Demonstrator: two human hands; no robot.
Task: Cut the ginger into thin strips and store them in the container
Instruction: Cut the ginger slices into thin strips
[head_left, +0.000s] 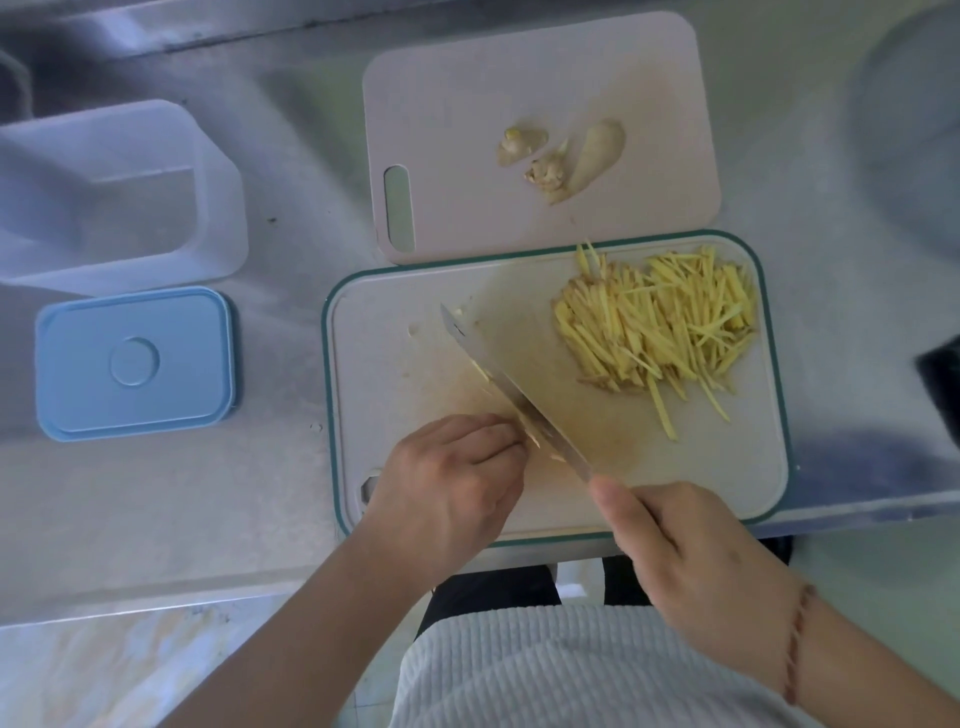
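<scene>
Ginger strips (660, 327) lie in a heap on the far right part of the green-rimmed board (727, 467). On its near left part, the left hand (447, 483) pinches a small ginger piece (535, 441) against the knife (509, 395), whose handle the right hand (691, 561) grips. Beyond this board, ginger scraps (566, 156) rest on a pink board (452, 104). Left of it stand an open container (218, 182) and a blue lid (135, 364).

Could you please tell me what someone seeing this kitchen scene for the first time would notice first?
Probably the yellow pile of ginger strips at the far right of the green-rimmed cutting board. Next, the knife slanting across that board, held by the right hand, while the left hand steadies something small against the blade. To the left stand an open container and its blue lid.
</scene>
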